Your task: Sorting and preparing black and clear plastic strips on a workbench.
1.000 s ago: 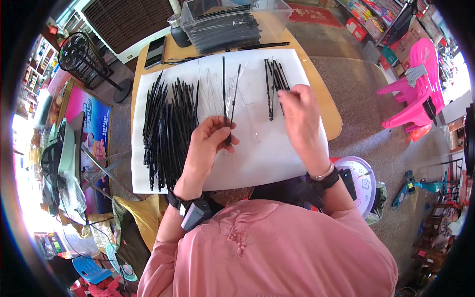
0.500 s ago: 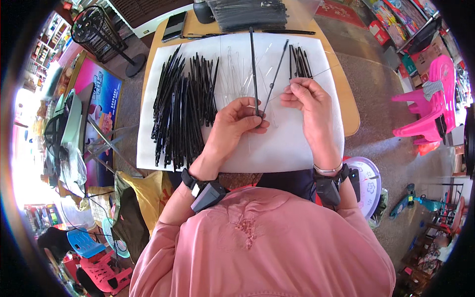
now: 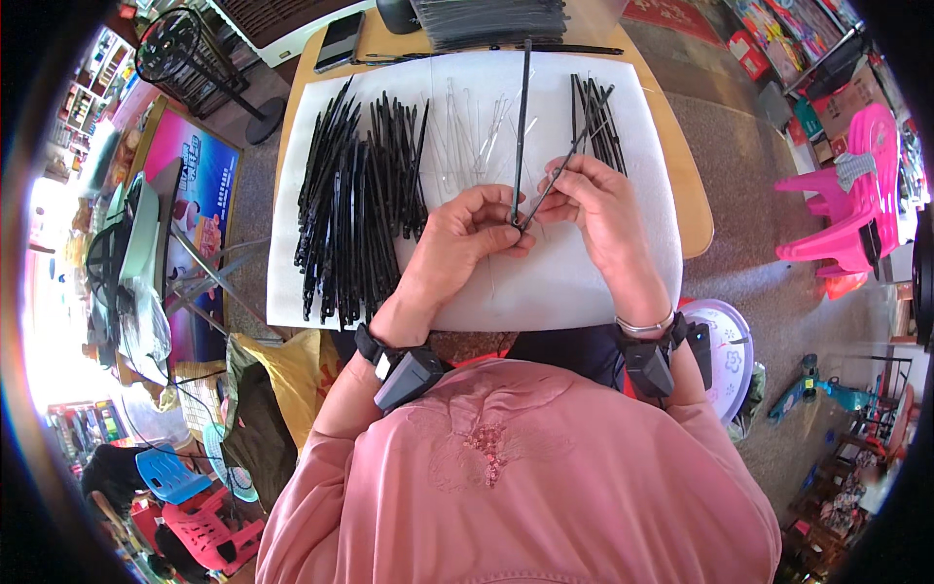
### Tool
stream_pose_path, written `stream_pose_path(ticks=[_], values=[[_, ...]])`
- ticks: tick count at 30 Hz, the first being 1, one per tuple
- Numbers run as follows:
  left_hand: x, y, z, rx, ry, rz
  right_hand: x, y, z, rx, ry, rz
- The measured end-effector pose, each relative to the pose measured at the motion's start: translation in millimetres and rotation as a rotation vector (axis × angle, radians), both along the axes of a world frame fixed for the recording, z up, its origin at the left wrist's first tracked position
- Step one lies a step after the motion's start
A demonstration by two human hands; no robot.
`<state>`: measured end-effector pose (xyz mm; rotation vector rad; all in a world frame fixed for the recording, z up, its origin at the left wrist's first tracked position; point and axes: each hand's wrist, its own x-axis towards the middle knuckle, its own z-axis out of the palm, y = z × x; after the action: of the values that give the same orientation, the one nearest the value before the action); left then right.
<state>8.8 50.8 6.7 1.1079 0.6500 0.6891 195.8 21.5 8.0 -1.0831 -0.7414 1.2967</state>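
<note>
My left hand [image 3: 465, 234] is closed on the lower end of a long, slim black rod [image 3: 522, 127], which points up and away from me. A second, thinner black rod [image 3: 566, 162] slants from that same end toward upper right. My right hand [image 3: 605, 209] pinches this thinner rod partway along. Whether the two are joined at the bottom is hidden by my fingers. Left of my hands lies a big pile of similar black rods [image 3: 350, 214]. Beyond my right hand, several more black rods [image 3: 611, 141] lie together. Thin, clear or silvery wires [image 3: 474, 131] are spread between the groups.
Everything lies on a white sheet [image 3: 574, 292] covering a wooden table [image 3: 689, 195]. At the far edge are a phone [image 3: 341, 42], a dark container [image 3: 397, 15] and a clear bin of dark rods [image 3: 491, 21]. A pink chair [image 3: 856, 214] stands off to the right.
My right hand has moved left and now grips the thinner rod, which it stood apart from before. The long rod has shifted slightly right and upward in my left hand.
</note>
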Motion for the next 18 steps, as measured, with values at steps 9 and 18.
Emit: stream_pose_path(ticks=[9,18], values=[[-0.3,-2.0,-0.6,0.056,0.059,-0.076,-2.3,0.2,8.4,-0.092,-0.101,0.026],[-2.4,-3.7,1.9,0.033,0.061,-0.168,1.9,0.9,1.7,-0.105,-0.129,0.101]])
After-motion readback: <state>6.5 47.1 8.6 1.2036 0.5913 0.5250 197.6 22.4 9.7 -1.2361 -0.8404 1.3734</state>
